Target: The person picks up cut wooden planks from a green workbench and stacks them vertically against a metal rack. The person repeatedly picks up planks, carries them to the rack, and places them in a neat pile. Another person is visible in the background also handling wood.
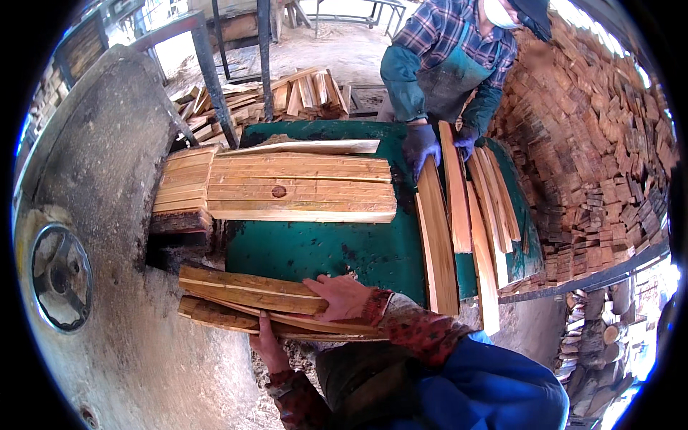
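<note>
Both hands (pixel 342 297) on slat bundle (pixel 251 299).

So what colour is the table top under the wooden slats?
Dark green, scuffed in places; the table top shows best in the head view, between the slat stacks.

Pale orange-tan wood slats (pixel 272 304) on a dark green table (pixel 322 247).
</note>
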